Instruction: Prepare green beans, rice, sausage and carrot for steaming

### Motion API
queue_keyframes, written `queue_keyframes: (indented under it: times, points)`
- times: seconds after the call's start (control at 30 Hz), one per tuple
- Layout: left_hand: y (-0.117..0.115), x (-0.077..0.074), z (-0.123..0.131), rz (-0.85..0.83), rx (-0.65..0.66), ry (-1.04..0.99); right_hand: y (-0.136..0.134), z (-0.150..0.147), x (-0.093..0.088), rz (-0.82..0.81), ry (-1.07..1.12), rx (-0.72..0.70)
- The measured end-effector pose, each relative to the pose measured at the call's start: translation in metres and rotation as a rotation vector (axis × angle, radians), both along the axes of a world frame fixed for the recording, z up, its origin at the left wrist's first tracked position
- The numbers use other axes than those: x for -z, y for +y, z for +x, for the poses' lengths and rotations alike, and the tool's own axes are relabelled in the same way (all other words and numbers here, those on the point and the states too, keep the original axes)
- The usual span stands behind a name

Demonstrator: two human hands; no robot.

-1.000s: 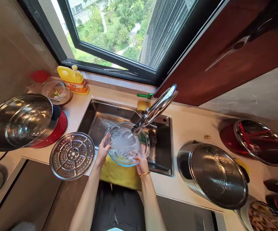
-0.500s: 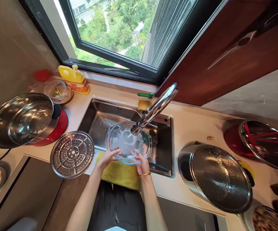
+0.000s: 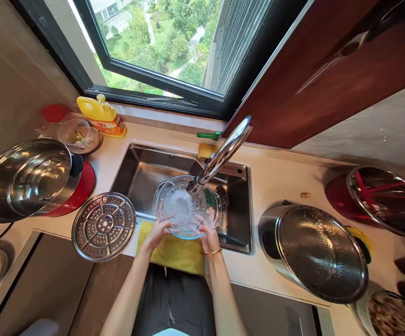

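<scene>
Both hands grip a clear glass bowl (image 3: pixel 179 228) by its near side, over the stainless sink (image 3: pixel 146 163). My left hand (image 3: pixel 159 231) has its fingers curled round the left part of the rim. On the right part, my right hand (image 3: pixel 209 235) holds it the same way, thumb on top and fingers partly seen through the glass. Under the curved chrome faucet (image 3: pixel 221 161), frothy water fills part of the bowl. A yellow-green towel (image 3: pixel 174 254) hangs over the sink's front edge below my hands.
A round steamer plate (image 3: pixel 104 226) lies left of the sink, near a large steel pot (image 3: pixel 30 179). On the right stands a perforated steel pot (image 3: pixel 323 252). A yellow bottle (image 3: pixel 102 116), sponge (image 3: pixel 207 150) and green-handled tool (image 3: pixel 208 136) sit behind the sink. A dark scrubber (image 3: pixel 222 197) rests inside.
Water in the bowl looks whiter and fuller under the faucet. Both hands keep their hold on it. The whole view has shifted slightly.
</scene>
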State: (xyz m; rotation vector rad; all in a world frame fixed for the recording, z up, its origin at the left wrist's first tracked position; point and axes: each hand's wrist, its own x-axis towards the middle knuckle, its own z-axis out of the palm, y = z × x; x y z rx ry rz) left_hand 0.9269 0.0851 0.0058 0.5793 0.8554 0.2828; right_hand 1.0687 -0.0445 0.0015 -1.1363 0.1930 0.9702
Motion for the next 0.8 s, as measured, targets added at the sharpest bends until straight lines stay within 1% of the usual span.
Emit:
queue_keyframes:
  times: [0.13, 0.43, 0.8]
  points:
    - [-0.003, 0.003, 0.001, 0.004, -0.013, -0.014, -0.001, 0.003, 0.004, 0.023, 0.012, 0.012]
    - [-0.007, 0.002, 0.003, 0.003, -0.029, -0.01, -0.001, 0.006, 0.007, 0.028, 0.026, 0.012]
    - [-0.013, 0.003, 0.004, 0.021, -0.045, 0.017, -0.003, 0.008, 0.005, 0.0, 0.035, -0.004]
